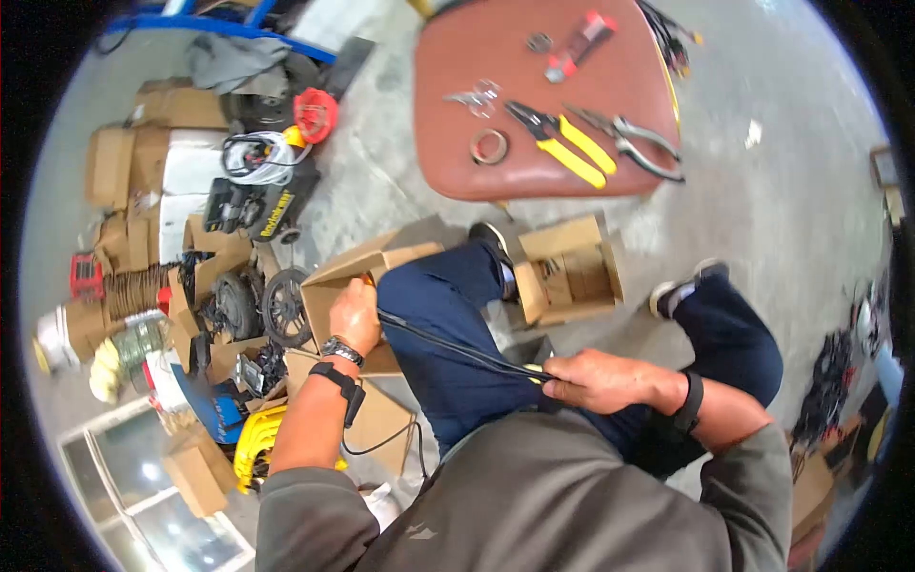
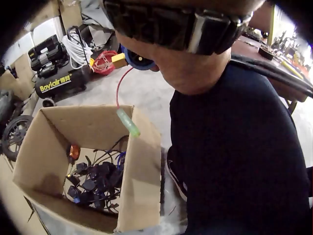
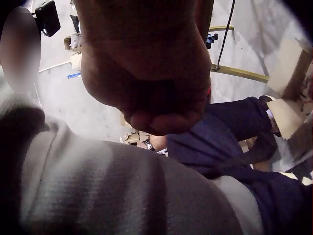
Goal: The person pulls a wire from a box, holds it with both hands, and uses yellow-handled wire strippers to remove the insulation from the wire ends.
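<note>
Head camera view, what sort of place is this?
Probably a workshop or garage: bare concrete floor, an air compressor beside cardboard boxes, and yellow-handled pliers on a stool.

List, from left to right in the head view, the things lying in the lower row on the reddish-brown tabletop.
Brown ring-shaped tape roll → yellow-handled black pliers → grey-handled metal pliers.
</note>
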Available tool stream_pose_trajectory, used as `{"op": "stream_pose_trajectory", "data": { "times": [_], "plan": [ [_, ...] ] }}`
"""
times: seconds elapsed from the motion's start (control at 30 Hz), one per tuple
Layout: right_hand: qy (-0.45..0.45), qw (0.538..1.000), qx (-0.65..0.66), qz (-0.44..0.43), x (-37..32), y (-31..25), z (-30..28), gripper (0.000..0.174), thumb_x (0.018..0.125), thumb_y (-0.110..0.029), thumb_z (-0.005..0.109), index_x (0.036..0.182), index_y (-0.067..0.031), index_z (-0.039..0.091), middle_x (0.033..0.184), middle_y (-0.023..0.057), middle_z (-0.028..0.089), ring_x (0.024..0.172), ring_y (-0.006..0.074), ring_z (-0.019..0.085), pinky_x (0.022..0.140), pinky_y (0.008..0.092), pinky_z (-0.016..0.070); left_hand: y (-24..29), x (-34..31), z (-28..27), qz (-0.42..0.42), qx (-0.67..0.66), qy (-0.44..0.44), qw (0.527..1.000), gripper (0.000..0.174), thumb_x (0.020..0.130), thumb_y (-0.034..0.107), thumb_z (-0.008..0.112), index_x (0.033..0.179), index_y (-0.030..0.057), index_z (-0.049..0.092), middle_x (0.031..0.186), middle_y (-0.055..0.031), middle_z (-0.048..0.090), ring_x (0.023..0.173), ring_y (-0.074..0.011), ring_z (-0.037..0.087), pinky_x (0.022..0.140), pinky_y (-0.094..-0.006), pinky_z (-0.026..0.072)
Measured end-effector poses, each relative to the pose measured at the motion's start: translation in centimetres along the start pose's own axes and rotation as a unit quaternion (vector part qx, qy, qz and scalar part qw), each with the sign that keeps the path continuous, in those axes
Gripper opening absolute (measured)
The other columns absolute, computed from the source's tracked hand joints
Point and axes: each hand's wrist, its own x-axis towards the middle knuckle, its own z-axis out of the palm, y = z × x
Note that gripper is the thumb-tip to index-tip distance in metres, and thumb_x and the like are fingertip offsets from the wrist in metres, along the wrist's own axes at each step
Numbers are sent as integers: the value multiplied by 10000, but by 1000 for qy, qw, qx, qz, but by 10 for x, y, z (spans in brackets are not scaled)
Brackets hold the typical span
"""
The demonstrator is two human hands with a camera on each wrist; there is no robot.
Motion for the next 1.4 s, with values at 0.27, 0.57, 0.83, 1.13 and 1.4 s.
{"op": "stream_pose_trajectory", "data": {
  "times": [0.27, 0.57, 0.83, 1.13, 1.4],
  "plan": [
    [19, 988, 5, 151, 11, 9, 10, 334, 1043, -314, 466, 864, -34, 506, 690, 44, 568, 620, 141, 570, 606, 315, 500, 0, -15, 7, -18, -23, 56, 998, 49, 800, 95, 567, 819, 61, 596, 885, -146, 573, 845, -358, 609, 750, -466, 500],
    [115, 979, -90, 143, -24, -64, 31, 326, 1017, -273, 468, 820, -22, 535, 679, 60, 602, 634, 193, 621, 622, 352, 499, -2, -11, -16, 59, -31, 56, 996, 88, 772, 73, 618, 860, 74, 627, 953, -132, 602, 915, -329, 626, 791, -444, 515],
    [231, 937, -173, 199, -106, -132, 51, 282, 1004, -257, 492, 897, -2, 542, 691, 92, 627, 636, 224, 631, 624, 366, 507, 65, 29, -70, 141, -92, 230, 959, 217, 610, 15, 697, 759, 74, 550, 837, -116, 550, 772, -333, 609, 682, -442, 506],
    [350, 866, -141, 329, -180, -180, 98, 376, 1032, -339, 430, 1134, -16, 595, 809, 88, 671, 660, 168, 644, 670, 338, 529, 190, 27, -4, 203, -265, 194, 922, 151, 695, 16, 681, 790, 53, 570, 874, -147, 563, 794, -372, 618, 685, -492, 511],
    [465, 853, -101, 215, -208, -164, 98, 198, 992, -154, 519, 972, -21, 664, 795, 20, 680, 569, 71, 539, 550, 249, 449, 201, -6, 41, 159, -290, 109, 937, 117, 726, 76, 693, 800, 47, 606, 881, -161, 606, 793, -393, 643, 678, -485, 525]
  ]
}}
